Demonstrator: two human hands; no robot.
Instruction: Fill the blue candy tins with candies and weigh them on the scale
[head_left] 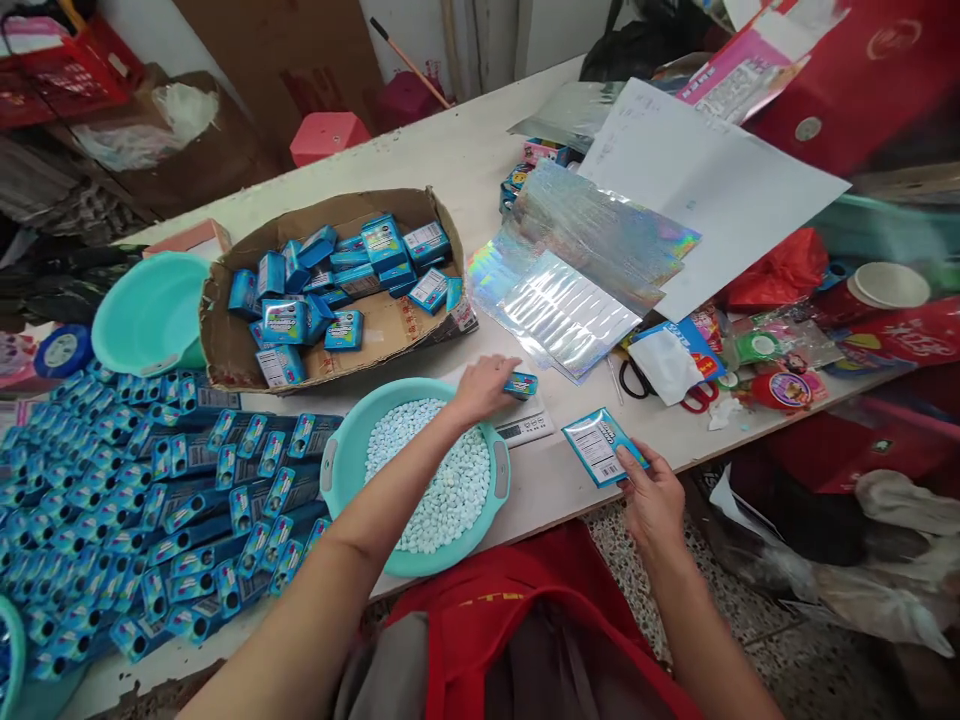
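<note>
My left hand [487,388] reaches across the basin, with its thumb and fingers around the end of a small blue candy box [521,384]. That box is over the white digital scale [526,428], whose display edge shows. In my right hand [654,490], near the table's front edge, is a flat blue carton [600,446], pinched at its right side with its printed panel facing up. A turquoise basin [341,510] stands under my left forearm. Pale blue-white candy pieces [427,475] fill much of it.
Many blue boxes with round holes [172,520] stand packed at left. A cardboard box [225,350] holds several closed blue boxes. Behind it sits a turquoise tub [150,310]. Shiny holographic sheets [577,310], scissors [637,380] and colourful packets [694,355] lie to the right.
</note>
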